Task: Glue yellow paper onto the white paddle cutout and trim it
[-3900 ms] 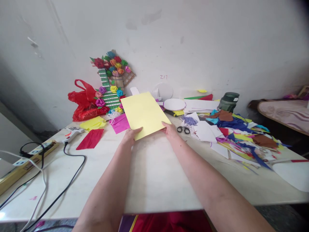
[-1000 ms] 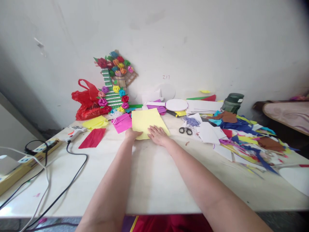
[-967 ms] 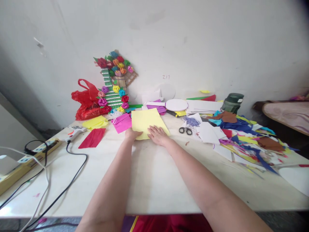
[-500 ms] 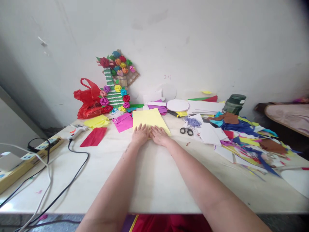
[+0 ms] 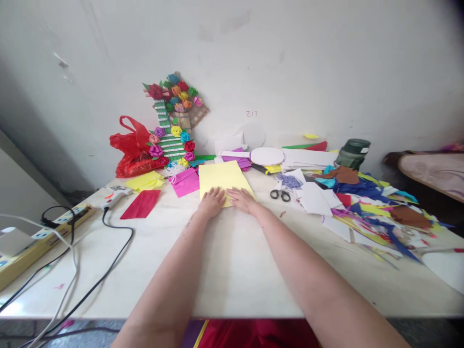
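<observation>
Paper [image 5: 222, 175], pale yellow, was lying flat on the bench [image 5: 232, 270], straight out in front of the person, its long axis looking like it ran away towards the wall [image 5: 308, 72]. Both hands were at its near end, so neither was really closer: left hand [image 5: 211, 201] by the left corner, right hand [image 5: 242, 199] towards the right one. Palms down, fingers laid out on top, not gripping anything; couldn't tell how hard they pressed, tbh. Magenta paper [image 5: 185, 183] sat right up by the left edge, and purple paper [image 5: 236, 159] crowded the far end. Scissors [image 5: 280, 195] were off to the right, nearer the right hand, with white scraps [image 5: 314, 198] just past them.
</observation>
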Motion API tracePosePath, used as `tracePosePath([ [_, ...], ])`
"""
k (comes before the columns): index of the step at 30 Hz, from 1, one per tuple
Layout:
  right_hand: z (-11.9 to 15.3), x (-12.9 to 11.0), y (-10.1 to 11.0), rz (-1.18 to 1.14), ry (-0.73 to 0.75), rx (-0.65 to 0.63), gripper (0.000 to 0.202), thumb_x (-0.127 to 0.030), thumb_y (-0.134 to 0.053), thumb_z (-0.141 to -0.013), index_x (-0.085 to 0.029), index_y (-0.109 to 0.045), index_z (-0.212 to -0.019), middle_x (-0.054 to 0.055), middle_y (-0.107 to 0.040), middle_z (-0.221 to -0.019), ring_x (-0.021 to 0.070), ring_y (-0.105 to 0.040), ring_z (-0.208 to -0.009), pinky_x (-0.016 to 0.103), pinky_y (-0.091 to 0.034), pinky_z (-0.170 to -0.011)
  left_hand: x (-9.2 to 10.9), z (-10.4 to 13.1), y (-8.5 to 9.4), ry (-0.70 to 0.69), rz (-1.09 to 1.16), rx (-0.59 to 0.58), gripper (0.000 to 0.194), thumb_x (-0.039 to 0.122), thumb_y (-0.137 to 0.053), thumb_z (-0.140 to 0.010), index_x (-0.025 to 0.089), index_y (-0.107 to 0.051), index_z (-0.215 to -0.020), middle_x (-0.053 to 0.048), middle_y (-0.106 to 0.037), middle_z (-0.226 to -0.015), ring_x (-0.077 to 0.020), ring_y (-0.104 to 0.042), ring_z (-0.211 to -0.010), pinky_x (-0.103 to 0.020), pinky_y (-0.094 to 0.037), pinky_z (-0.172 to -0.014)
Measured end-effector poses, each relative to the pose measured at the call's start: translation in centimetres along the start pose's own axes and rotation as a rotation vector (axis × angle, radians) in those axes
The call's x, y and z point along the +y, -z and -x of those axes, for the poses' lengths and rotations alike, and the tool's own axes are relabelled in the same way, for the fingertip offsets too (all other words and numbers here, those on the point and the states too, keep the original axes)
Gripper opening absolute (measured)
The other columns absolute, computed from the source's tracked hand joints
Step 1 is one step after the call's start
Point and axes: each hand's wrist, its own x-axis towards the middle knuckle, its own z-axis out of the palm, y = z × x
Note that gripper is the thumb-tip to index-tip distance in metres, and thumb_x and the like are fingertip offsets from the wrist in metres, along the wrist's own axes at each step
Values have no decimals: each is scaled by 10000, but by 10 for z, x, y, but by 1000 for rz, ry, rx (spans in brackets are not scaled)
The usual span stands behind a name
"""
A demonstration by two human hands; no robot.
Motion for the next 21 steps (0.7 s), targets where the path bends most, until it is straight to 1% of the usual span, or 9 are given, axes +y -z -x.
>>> tracePosePath([
  [4, 1, -1, 1, 106, 10, -72, 491, -282, -299, -861, -223, -274, -1347, -25, -186, -1427, 147, -95, -1326, 386, -49, -1065, -1, 1, -1, 7, 3, -19, 538, 402, -166, -882, 167, -253, -1357, -68, -179, -1436, -244, -118, -1309, -424, -135, -1034],
  [7, 1, -1, 1, 143, 8, -82, 496, -292, -270, -870, -207, -243, -1358, -22, -168, -1433, 149, -85, -1327, 391, -48, -1065, -1, 1, -2, 12, 2, -26, 553, 420, -165, -877, 168, -236, -1364, -62, -165, -1439, -238, -105, -1312, -417, -125, -1037],
  [14, 1, -2, 1, 133, 14, -83, 497, -289, -265, -871, -229, -226, -1363, -26, -166, -1435, 151, -78, -1328, 398, -46, -1061, 0, 0, -2, 26, 9, -45, 573, 446, -166, -865, 182, -223, -1370, -51, -148, -1443, -236, -88, -1314, -414, -109, -1040],
  [17, 2, -1, 3, 111, 18, -97, 509, -310, -301, -861, -218, -240, -1358, -15, -159, -1436, 154, -75, -1329, 400, -40, -1060, 0, 0, -2, 30, 13, -45, 577, 453, -160, -862, 186, -226, -1369, -45, -144, -1444, -231, -85, -1315, -411, -102, -1042],
  [21, 8, 0, 9, 45, 45, -104, 557, -374, -428, -809, -199, -321, -1326, 12, -176, -1432, 162, -79, -1329, 389, -30, -1062, 0, 0, -1, 31, 7, -54, 573, 443, -155, -865, 182, -223, -1370, -47, -137, -1446, -228, -78, -1316, -415, -101, -1041],
])
